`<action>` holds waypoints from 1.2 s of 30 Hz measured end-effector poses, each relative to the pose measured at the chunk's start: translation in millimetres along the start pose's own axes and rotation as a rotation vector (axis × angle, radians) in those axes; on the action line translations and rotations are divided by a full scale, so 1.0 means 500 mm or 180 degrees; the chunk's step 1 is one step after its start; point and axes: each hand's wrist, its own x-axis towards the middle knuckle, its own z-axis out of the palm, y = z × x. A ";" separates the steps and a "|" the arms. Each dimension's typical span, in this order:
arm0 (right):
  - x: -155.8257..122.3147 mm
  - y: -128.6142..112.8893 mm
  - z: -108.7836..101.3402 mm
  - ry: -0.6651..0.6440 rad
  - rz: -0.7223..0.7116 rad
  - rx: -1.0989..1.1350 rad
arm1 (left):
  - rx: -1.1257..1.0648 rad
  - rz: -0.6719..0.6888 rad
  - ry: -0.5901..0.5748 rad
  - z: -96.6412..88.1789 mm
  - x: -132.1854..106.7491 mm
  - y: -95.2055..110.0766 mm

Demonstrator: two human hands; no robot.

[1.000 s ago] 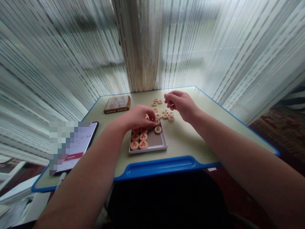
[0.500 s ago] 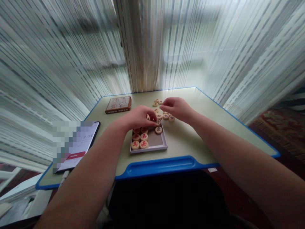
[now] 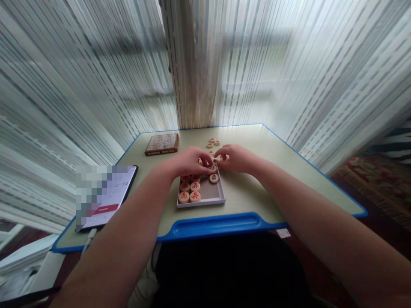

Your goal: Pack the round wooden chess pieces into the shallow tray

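A shallow white box tray [image 3: 205, 204] holds round wooden xiangqi pieces. Red-marked ones, such as a red piece [image 3: 195, 196], fill its left side, and a black-marked piece [image 3: 214, 178] lies at its right. My left hand [image 3: 192, 161] reaches over the tray, thumb and forefinger curled at a second black-marked piece [image 3: 213, 169] just above that one. Across from it, my right hand [image 3: 236, 157] bends its fingertips down onto a xiangqi piece [image 3: 215, 161] at the tray's far right corner. Fingers partly cover the pieces there.
More loose pieces [image 3: 210, 145] lie beyond the hands. A brown patterned box [image 3: 162, 144] sits at the back left of the blue-edged table [image 3: 266, 194]. At the left lies a tablet [image 3: 107, 205] with a cable. Striped curtains [image 3: 199, 64] hang behind the table.
My right hand has come down and nearer from the loose pieces to the tray's far corner, close to my left hand. My left hand stays over the tray. The view has shifted slightly.
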 end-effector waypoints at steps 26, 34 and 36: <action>0.002 0.006 0.003 0.0168 0.0135 0.0034 | -0.0105 -0.0028 0.0209 -0.005 -0.007 0.017; -0.001 -0.001 -0.009 0.0372 0.0435 0.0758 | 0.0124 -0.0041 0.1018 -0.009 -0.002 0.010; -0.002 -0.004 -0.011 0.0379 0.0546 0.1140 | 0.0075 -0.0028 0.1063 -0.008 -0.001 0.008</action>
